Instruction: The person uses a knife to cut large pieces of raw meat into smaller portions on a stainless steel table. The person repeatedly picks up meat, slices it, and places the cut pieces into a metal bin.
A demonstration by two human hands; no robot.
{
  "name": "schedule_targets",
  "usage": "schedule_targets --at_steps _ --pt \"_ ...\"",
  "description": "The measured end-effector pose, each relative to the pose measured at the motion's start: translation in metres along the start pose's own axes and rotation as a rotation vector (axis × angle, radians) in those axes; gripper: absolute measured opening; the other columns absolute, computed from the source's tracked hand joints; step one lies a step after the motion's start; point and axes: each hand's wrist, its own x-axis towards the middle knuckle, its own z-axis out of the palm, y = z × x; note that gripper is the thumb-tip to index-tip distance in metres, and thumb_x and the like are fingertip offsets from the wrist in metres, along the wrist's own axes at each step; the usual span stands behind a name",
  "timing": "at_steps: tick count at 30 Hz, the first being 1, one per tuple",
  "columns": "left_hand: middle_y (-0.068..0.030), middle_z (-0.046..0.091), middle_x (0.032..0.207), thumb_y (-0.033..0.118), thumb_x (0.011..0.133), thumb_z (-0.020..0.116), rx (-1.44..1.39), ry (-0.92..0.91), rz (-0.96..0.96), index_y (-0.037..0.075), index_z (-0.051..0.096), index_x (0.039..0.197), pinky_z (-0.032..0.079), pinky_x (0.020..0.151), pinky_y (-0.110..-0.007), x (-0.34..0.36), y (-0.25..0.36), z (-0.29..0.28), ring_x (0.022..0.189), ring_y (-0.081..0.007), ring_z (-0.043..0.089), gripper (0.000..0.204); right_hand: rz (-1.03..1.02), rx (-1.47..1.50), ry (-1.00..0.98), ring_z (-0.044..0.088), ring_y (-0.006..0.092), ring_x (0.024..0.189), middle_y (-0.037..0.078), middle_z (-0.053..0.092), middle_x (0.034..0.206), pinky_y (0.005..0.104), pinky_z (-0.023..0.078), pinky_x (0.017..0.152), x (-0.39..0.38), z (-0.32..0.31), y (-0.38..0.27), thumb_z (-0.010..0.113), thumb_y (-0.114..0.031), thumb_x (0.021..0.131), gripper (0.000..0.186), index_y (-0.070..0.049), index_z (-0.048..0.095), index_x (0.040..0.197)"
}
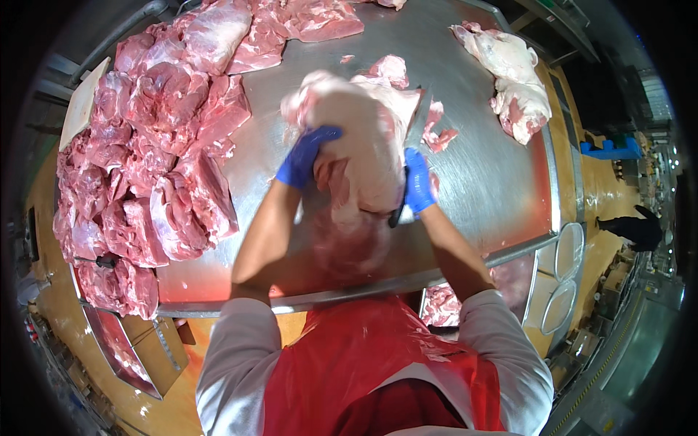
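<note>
**Both gloved hands on the big pale cut, knife in the right**

We have the big pale cut (358, 156) mid-table, slightly blurred, its long side running near to far. Our left hand (309, 156), blue-gloved, is clamped on its left edge; can't tell how the individual fingers sit. Our right hand (419, 180), also blue-gloved, is at the cut's right side with fingers closed around a knife (421, 116). Blade points to the far side, dark handle end shows on the near side; finger detail is blurred.

Surroundings: we're at the near edge of a steel table (487, 182), surface streaked red toward us. Large meat pile (163, 109) covers the left side and runs along the far left. Small meat scraps (438, 131) lie just right of the blade. Second pale cut (509, 76) sits at far right, well apart from ours. Below the near edge, we see a batch of trimmings (441, 304). We wear a red apron (363, 349).
</note>
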Motion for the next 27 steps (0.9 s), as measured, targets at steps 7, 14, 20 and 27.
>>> schedule_targets --at_steps 7,14,20,27 --pt "-0.0224 0.062 0.113 0.033 0.074 0.077 1.373 -0.002 0.535 0.003 0.047 0.136 0.053 0.086 -0.043 0.005 0.010 0.080 0.098 -0.0369 0.065 0.075 -0.445 0.027 0.254 0.060 0.0222 0.094 0.009 0.059 0.107 0.0377 0.052 0.080 -0.005 0.080 -0.042 0.052 -0.015 0.097 0.017 -0.004 0.053 0.110" --pt "-0.0201 0.053 0.111 0.020 0.077 0.068 1.933 -0.044 0.517 0.012 0.052 0.135 0.052 0.078 -0.051 -0.020 -0.089 0.093 0.093 -0.0405 0.062 0.061 -0.195 0.026 0.596 0.058 0.0222 0.057 0.011 0.057 0.082 0.0385 0.053 0.041 -0.096 -0.116 -0.112 0.049 -0.025 0.103 0.019 -0.007 0.044 0.108" --pt "-0.0245 0.051 0.117 0.018 0.079 0.066 1.822 -0.227 0.434 0.014 0.052 0.136 0.053 0.077 -0.051 -0.027 -0.177 0.082 0.092 -0.0429 0.062 0.060 -0.234 -0.104 0.468 0.054 0.0155 0.050 0.005 0.057 0.073 0.0323 0.051 0.043 -0.141 -0.159 -0.093 0.055 -0.026 0.104 0.019 -0.008 0.051 0.103" --pt "-0.0169 0.063 0.109 0.030 0.082 0.068 1.704 -0.164 0.132 0.013 0.063 0.124 0.053 0.080 -0.048 -0.006 -0.089 0.166 0.097 -0.0388 0.063 0.045 -0.291 -0.257 0.458 0.053 0.0093 0.058 0.003 0.058 0.077 0.0269 0.044 0.051 -0.161 -0.170 -0.074 0.055 -0.024 0.104 0.022 -0.002 0.056 0.108"
